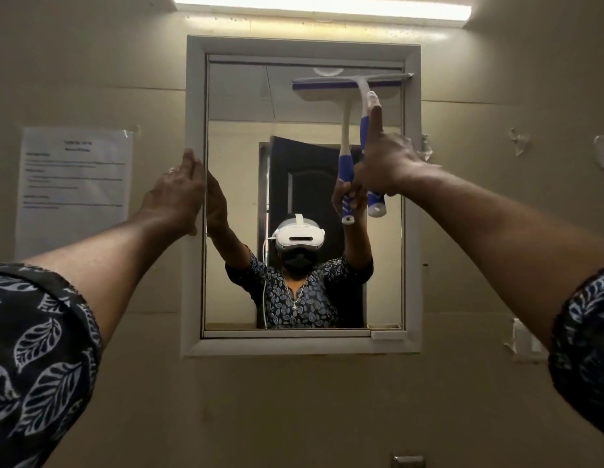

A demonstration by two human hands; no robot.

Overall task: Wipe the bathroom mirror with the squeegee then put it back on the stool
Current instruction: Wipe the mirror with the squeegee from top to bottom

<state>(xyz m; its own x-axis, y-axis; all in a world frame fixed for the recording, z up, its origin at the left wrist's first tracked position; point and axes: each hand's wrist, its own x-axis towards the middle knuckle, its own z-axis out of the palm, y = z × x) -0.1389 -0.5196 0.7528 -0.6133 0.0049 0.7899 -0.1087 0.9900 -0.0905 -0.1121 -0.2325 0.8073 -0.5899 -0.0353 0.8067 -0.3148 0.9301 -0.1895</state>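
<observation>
While my right hand (pixel 385 163) grips the squeegee (pixel 363 130) by its blue-and-white handle, forefinger laid straight up the neck, I log as follows.

- Squeegee: upper right of the bathroom mirror (pixel 293 163). Its blade (pixel 327 83) appears to meet the glass near the top edge.
- Handle axis: near vertical, head up, butt below my fist.
- Blade axis: level, left to right.
- Left hand (pixel 179 194): fingers straight, resting on the left side of the mirror frame (pixel 194 96), holding nothing, well apart from the tool.
- Judged next: a downward pull by the right hand.
- Stool: not in view.
</observation>
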